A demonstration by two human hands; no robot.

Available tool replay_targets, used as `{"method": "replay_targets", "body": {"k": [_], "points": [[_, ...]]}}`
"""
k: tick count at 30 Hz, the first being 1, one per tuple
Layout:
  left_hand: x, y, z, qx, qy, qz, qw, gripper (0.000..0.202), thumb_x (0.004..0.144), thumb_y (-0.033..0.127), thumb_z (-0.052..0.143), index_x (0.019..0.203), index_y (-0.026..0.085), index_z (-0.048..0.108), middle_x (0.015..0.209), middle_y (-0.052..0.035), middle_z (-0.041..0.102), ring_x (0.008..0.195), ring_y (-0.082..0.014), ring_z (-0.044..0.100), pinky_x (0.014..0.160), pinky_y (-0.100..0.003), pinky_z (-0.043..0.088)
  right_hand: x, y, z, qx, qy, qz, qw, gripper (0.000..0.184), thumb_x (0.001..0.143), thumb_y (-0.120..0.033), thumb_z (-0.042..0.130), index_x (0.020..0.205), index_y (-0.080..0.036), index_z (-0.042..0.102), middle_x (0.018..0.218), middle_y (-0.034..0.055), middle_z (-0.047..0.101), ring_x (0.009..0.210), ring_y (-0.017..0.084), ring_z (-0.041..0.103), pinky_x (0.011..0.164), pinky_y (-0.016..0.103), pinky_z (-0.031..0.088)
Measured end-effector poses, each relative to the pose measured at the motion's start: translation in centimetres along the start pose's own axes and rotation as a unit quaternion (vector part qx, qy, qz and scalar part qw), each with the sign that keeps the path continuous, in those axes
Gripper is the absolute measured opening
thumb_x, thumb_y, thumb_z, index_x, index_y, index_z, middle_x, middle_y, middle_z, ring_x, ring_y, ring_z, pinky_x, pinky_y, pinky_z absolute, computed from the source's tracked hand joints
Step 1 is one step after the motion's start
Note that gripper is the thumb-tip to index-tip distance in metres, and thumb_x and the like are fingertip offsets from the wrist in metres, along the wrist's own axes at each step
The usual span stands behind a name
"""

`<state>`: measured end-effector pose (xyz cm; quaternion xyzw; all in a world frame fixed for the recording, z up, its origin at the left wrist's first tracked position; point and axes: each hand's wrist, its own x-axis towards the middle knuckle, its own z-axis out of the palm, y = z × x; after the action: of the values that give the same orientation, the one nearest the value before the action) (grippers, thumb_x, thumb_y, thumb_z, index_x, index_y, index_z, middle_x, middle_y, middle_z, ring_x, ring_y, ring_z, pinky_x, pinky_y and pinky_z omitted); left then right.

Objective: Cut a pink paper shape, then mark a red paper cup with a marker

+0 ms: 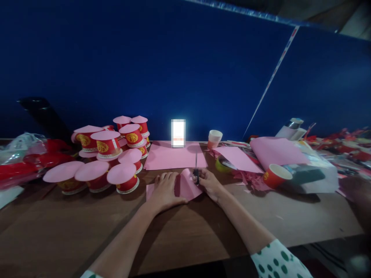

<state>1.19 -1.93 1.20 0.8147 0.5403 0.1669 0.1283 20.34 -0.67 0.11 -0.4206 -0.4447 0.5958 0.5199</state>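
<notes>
A piece of pink paper (189,189) lies on the table in front of me, its far right part curling up. My left hand (166,191) rests flat over its left side, fingers spread and thumb stretched along the near edge. My right hand (209,183) is closed around dark-handled scissors (196,170) at the paper's right side; the thin blade points up and away. The fingers partly cover the handles. Just beyond both hands, larger pink sheets (174,157) lie flat.
On the left stand several red cups (127,184) topped with pink paper cones, some stacked. A glowing phone (178,133) stands behind the sheets. To the right are a white cup (215,138), a tilted red cup (276,177), pink scraps (252,180) and a box (314,179).
</notes>
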Motion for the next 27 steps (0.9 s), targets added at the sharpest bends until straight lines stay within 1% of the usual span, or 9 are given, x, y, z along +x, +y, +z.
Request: {"method": "replay_targets", "body": {"k": [3,9,11,13,15,17,20,24,27], "points": [[0.0,0.2,-0.1,-0.012,0.005,0.014,1.0,0.086,0.047,0.061,0.068,0.119,0.021,0.043,0.118,-0.0102,0.049,0.111,-0.0316,0.042,0.094,-0.042,0.031,-0.1,-0.2,-0.2,-0.004,-0.001,0.001,1.0,0.045,0.053,-0.023,0.078,0.094,-0.017,0.061,0.081,0.0019,0.065,0.066,0.012,0.057,0.057,0.021,0.045],[-0.1,0.6,-0.5,-0.034,0.015,0.028,0.999,0.084,0.046,0.054,0.073,0.119,0.023,0.045,0.118,-0.0094,0.048,0.109,-0.031,0.044,0.093,-0.043,0.033,-0.1,-0.3,-0.7,-0.02,0.0,-0.012,1.0,0.045,0.051,-0.02,0.078,0.092,-0.017,0.062,0.081,0.0009,0.065,0.075,0.014,0.058,0.067,0.024,0.046],[0.0,0.4,-0.4,-0.057,0.036,0.05,0.996,0.081,0.05,0.055,0.071,0.12,0.022,0.046,0.118,-0.0098,0.049,0.11,-0.0305,0.044,0.094,-0.043,0.034,0.0,-0.3,-0.9,-0.025,-0.004,-0.012,1.0,0.045,0.051,-0.02,0.078,0.093,-0.017,0.062,0.08,0.0005,0.064,0.075,0.014,0.058,0.068,0.024,0.046],[0.3,-0.1,-0.2,-0.09,0.079,0.057,0.991,0.072,0.06,0.055,0.065,0.12,0.02,0.046,0.118,-0.0107,0.051,0.11,-0.0286,0.045,0.094,-0.042,0.035,0.1,-0.4,-1.2,-0.03,-0.009,-0.016,0.999,0.044,0.051,-0.019,0.078,0.092,-0.017,0.062,0.078,-0.0005,0.063,0.073,0.013,0.057,0.066,0.022,0.045],[0.6,-0.8,0.0,-0.128,0.138,0.019,0.982,0.058,0.072,0.053,0.055,0.116,0.017,0.049,0.115,-0.0115,0.053,0.108,-0.0257,0.048,0.093,-0.039,0.038,0.0,-0.8,-1.5,-0.026,-0.011,-0.028,0.999,0.043,0.052,-0.018,0.077,0.092,-0.019,0.063,0.077,-0.0021,0.062,0.069,0.011,0.055,0.063,0.021,0.043],[0.9,-1.5,0.1,-0.177,0.171,-0.033,0.969,0.047,0.081,0.049,0.044,0.112,0.014,0.051,0.113,-0.0123,0.055,0.107,-0.0233,0.05,0.091,-0.036,0.04,-0.1,-1.5,-1.8,-0.015,-0.007,-0.046,0.999,0.042,0.054,-0.019,0.077,0.093,-0.02,0.063,0.076,-0.0033,0.06,0.065,0.009,0.053,0.061,0.019,0.042],[1.2,-2.0,-0.3,-0.242,0.156,-0.072,0.955,0.042,0.084,0.047,0.038,0.105,0.015,0.054,0.108,-0.0107,0.06,0.101,-0.0218,0.055,0.087,-0.034,0.043,-0.5,-2.8,-2.4,-0.013,-0.005,-0.07,0.997,0.044,0.054,-0.02,0.078,0.095,-0.021,0.062,0.076,-0.0032,0.058,0.065,0.009,0.051,0.058,0.018,0.041],[1.3,-2.1,-0.8,-0.296,0.13,-0.081,0.943,0.04,0.083,0.048,0.038,0.1,0.017,0.057,0.1,-0.0076,0.064,0.094,-0.0215,0.058,0.084,-0.035,0.044,-0.8,-4.0,-3.0,-0.004,0.003,-0.081,0.997,0.046,0.053,-0.022,0.079,0.095,-0.023,0.061,0.073,-0.0045,0.054,0.059,0.008,0.048,0.053,0.018,0.04],[1.3,-2.1,-0.7,-0.386,0.129,-0.118,0.906,0.042,0.081,0.051,0.041,0.102,0.018,0.057,0.101,-0.0068,0.064,0.097,-0.0208,0.057,0.082,-0.034,0.045,-0.7,-4.1,-3.1,0.009,0.027,-0.095,0.995,0.045,0.052,-0.022,0.08,0.092,-0.023,0.06,0.071,-0.0052,0.053,0.057,0.007,0.046,0.05,0.018,0.04]]}}
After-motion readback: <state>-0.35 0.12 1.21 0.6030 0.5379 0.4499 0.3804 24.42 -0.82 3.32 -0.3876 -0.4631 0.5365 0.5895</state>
